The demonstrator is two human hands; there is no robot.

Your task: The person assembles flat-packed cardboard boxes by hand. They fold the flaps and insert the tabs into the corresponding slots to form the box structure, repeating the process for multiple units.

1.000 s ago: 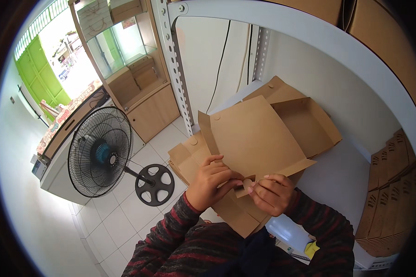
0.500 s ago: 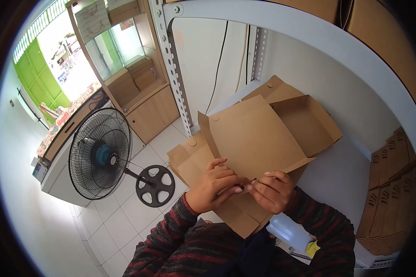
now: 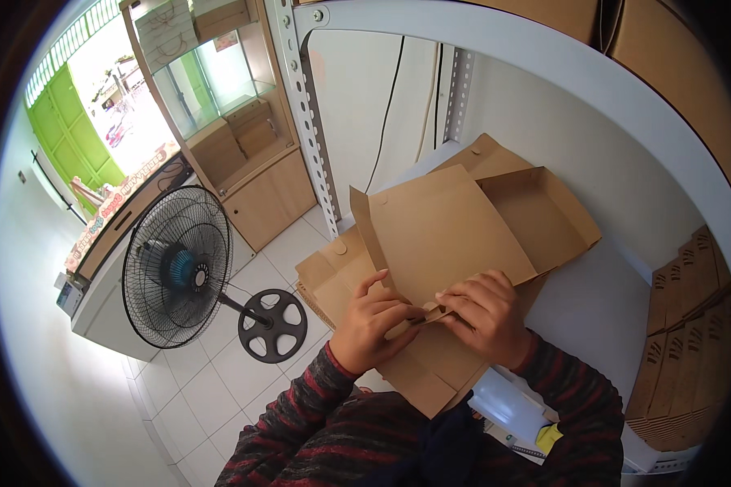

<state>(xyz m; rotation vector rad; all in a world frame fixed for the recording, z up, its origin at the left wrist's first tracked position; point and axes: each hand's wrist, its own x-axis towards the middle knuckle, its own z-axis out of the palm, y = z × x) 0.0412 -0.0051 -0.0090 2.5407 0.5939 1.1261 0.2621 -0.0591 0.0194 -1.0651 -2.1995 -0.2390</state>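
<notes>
An unfolded brown cardboard box point(image 3: 447, 227) lies before me, its wide panel flat and a side flap raised at the left. At the panel's near edge, my left hand point(image 3: 374, 326) and my right hand point(image 3: 489, 318) almost meet. Between them is a small folded cardboard flap point(image 3: 435, 314), pinched from both sides. My left index finger sticks up, apart from the pinch. The right fingers curl over the flap's other end, and their tips partly hide it. More of the cardboard point(image 3: 430, 381) reaches toward my body below the hands.
Behind it lies an open box tray point(image 3: 544, 213), with flat cardboard point(image 3: 333, 264) stacked to the left. Folded boxes point(image 3: 690, 349) fill the right side. A white metal shelf frame point(image 3: 495, 24) arches overhead. A standing fan point(image 3: 179, 268) is at left; a pale blue plastic object point(image 3: 508, 403) sits near my right forearm.
My right hand has shifted slightly right and turned, with its fingers now more over the top. More of the pinched flap shows between the hands. The box has hardly moved.
</notes>
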